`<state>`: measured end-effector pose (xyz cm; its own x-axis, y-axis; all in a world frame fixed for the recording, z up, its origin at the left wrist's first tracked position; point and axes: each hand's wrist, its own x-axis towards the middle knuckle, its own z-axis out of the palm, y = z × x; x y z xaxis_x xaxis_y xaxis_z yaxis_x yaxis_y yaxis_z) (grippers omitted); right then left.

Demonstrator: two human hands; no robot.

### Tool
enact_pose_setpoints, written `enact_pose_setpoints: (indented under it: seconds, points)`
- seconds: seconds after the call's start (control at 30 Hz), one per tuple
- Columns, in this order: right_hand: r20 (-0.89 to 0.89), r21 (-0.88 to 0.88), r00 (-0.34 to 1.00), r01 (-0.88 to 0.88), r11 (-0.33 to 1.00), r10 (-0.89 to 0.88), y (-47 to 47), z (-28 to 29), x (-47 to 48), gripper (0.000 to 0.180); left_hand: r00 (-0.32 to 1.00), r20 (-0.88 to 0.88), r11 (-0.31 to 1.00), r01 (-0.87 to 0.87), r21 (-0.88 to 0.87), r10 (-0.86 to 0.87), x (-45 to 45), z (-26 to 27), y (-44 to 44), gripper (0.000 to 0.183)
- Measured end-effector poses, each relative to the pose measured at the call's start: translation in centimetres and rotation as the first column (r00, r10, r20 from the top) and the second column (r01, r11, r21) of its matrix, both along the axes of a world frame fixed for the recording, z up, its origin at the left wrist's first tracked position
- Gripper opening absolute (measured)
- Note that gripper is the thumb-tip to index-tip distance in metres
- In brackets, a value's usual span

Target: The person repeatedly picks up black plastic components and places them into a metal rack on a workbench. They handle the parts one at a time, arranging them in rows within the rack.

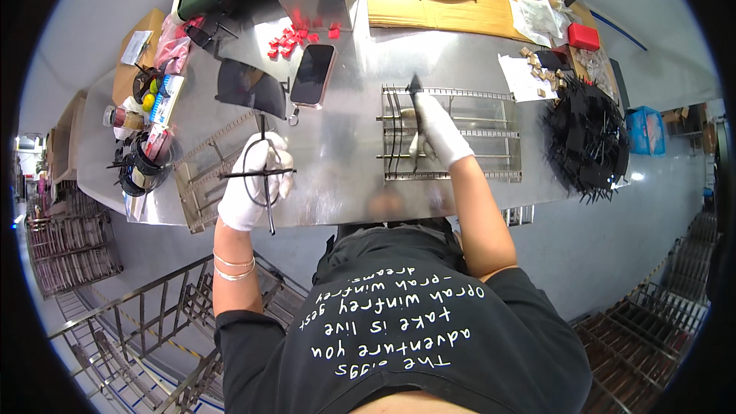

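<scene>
My left hand [253, 184], in a white glove, holds a black wire piece [267, 172] made of a loop and crossing rods, above the left part of the steel table [339, 184]. My right hand [437, 132], also gloved in white, grips a thin dark strip with a pointed upper end [415, 83] over a slotted metal rack [512, 133]. Several dark curved strips [394, 132] stand across the left end of that rack. Between the hands and farther off lies a smartphone [313, 76], beside a dark flat panel [251, 88].
A second metal rack [215, 167] lies partly behind my left hand. At the right sits a large pile of black parts [589, 138], near small brown blocks [540, 72]. Red plastic pieces [287, 41], a cardboard sheet [437, 8] and a metal box [316, 3] are at the back.
</scene>
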<state>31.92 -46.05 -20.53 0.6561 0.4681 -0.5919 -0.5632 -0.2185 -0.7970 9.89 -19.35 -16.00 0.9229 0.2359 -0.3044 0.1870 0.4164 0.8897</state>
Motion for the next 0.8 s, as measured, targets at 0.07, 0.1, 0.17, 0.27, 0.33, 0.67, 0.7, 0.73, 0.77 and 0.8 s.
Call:
enact_pose_setpoints:
  seconds: [0.07,0.1,0.17,0.27,0.33,0.67,0.7,0.73,0.77,0.8]
  points:
    - [0.654,-0.222,0.707,-0.163,0.961,0.271,-0.9,-5.1,1.1,0.056,0.999,-0.017,0.997,0.032,0.071,-0.03,1.2,0.5,-0.9,0.037]
    - [0.584,-0.107,0.792,-0.144,0.984,0.18,-1.0,-4.4,1.4,0.056,0.999,-0.035,0.997,0.024,0.079,-0.022,1.4,0.8,-1.0,0.038]
    - [0.285,0.161,0.958,-0.022,0.987,-0.025,-1.3,-3.2,0.7,0.058,1.0,0.024,0.996,0.011,0.092,-0.013,0.7,0.7,-1.1,0.035]
    - [-0.073,0.151,0.996,0.065,0.986,-0.054,-1.6,-2.4,1.3,0.062,0.998,0.048,0.999,0.047,0.027,-0.048,0.4,-0.1,-1.1,0.035]
    - [-0.023,0.019,0.999,-0.047,0.999,0.048,-1.2,-1.7,1.4,0.071,0.998,0.033,0.994,0.056,0.098,-0.059,0.9,-0.5,-1.2,0.035]
    - [0.818,-0.483,0.302,-0.099,0.87,0.489,0.6,4.2,-2.3,0.089,0.936,-0.095,0.935,0.325,-0.14,-0.339,2.2,1.6,-1.5,0.026]
    - [0.83,-0.436,0.256,-0.258,0.862,0.496,1.3,8.7,-3.3,0.091,0.92,-0.107,0.898,0.335,-0.284,-0.377,2.0,2.0,-1.3,0.026]
    - [0.843,-0.385,0.214,-0.403,0.83,0.495,1.4,11.5,-4.8,0.093,0.871,-0.099,0.875,0.47,-0.115,-0.481,1.1,2.7,-1.8,0.029]
    - [0.965,-0.059,0.213,-0.381,0.923,0.15,0.6,9.2,-6.5,0.082,0.789,-0.098,0.787,0.613,0.07,-0.606,1.3,3.5,-2.5,0.032]
    - [0.764,0.17,0.592,-0.568,0.805,0.257,-0.2,8.7,-7.1,0.082,0.707,-0.106,0.67,0.699,0.25,-0.699,1.2,4.1,-3.1,0.034]
